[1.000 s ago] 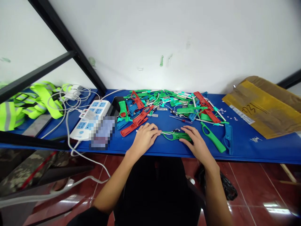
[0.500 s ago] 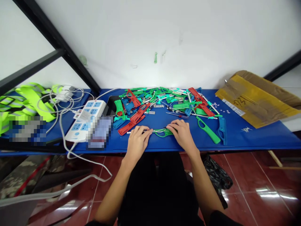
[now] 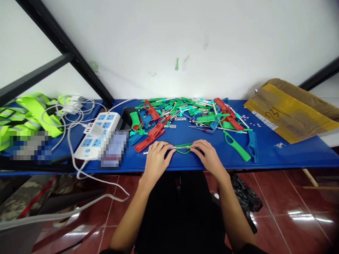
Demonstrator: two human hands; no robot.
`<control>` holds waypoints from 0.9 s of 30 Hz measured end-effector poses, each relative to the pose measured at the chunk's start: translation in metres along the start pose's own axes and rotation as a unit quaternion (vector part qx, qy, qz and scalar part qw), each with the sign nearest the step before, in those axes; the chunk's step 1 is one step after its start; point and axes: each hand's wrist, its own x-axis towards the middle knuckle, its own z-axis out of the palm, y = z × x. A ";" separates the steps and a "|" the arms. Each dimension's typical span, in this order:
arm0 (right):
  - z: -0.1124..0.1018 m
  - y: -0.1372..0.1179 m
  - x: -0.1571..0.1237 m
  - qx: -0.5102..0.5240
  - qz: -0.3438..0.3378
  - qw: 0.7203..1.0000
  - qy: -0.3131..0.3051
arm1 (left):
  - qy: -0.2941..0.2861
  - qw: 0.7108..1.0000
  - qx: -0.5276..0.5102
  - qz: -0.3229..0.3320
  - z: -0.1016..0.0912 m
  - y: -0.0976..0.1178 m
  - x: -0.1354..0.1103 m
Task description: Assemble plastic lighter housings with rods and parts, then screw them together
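Near the front edge of the table, both hands hold a green long-nosed lighter with white wire showing in its open handle. My left hand is closed around its left part, where a metal tube end sticks out past the fingers. At the right end, my right hand pinches the handle with thumb and fingertips. What lies under the fingers is hidden. Behind the hands lie a screwdriver and a red handle shell. A green handle shell and a blue handle shell rest to the right.
A heap of lighter parts spreads along the wall on the blue table. To the left are a white power strip, phones and trailing cables. A cardboard box with yellow tape stands at right, small white bits before it.
My right hand has shifted its grip on the lighter handle, its fingers now closer together and slightly lower. My left hand stays around the left part. The view has moved slightly.
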 end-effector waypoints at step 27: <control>0.000 -0.001 0.000 -0.001 0.003 1.000 0.016 | -0.140 0.964 0.098 0.203 0.014 0.003 0.039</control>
